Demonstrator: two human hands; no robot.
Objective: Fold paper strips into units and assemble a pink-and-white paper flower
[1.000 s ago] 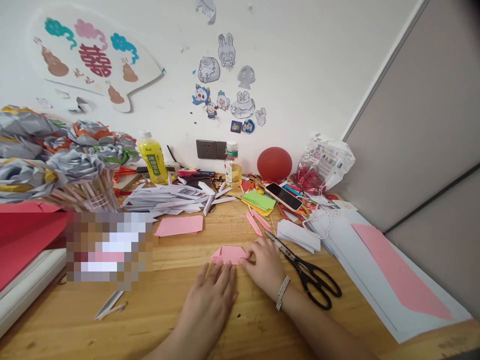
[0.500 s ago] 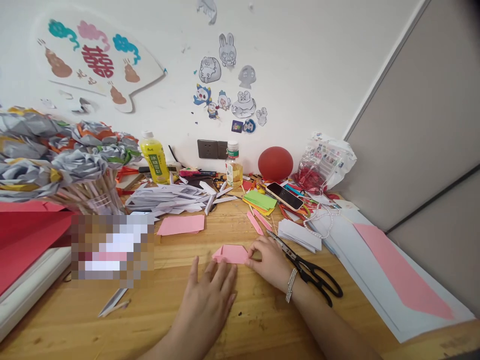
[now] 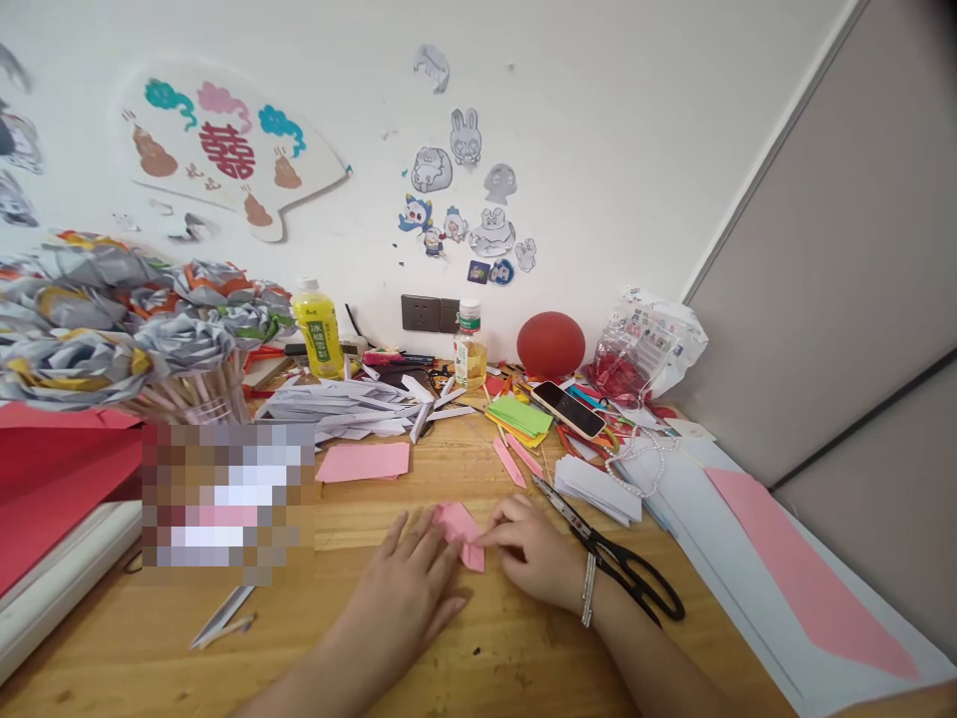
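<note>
A small pink paper (image 3: 462, 529) with folded corners lies slanted on the wooden table. Over its left part my left hand (image 3: 411, 578) rests flat, fingers stretched out and pressing on it. At the paper's right edge my right hand (image 3: 532, 550), with a beaded bracelet at the wrist, has its thumb and forefinger pinched together on the paper. Black-handled scissors (image 3: 617, 553) lie just right of that hand. Beyond it are two narrow folded pink strips (image 3: 509, 463). A stack of pink paper pieces (image 3: 364, 462) sits behind my left hand.
White paper strips (image 3: 344, 404), green paper slips (image 3: 521, 417), a phone (image 3: 568, 409) and white slips (image 3: 598, 489) spread along the back. Two bottles, a yellow one (image 3: 319, 334) and a clear one (image 3: 471, 349), stand upright. Paper flowers (image 3: 112, 329) crowd the left; large sheets (image 3: 748, 568) lie right.
The pink paper has turned from lying level to a slant, its right end now nearer me. Both hands have followed it, the right one coming slightly closer to me. The view has tilted up a little.
</note>
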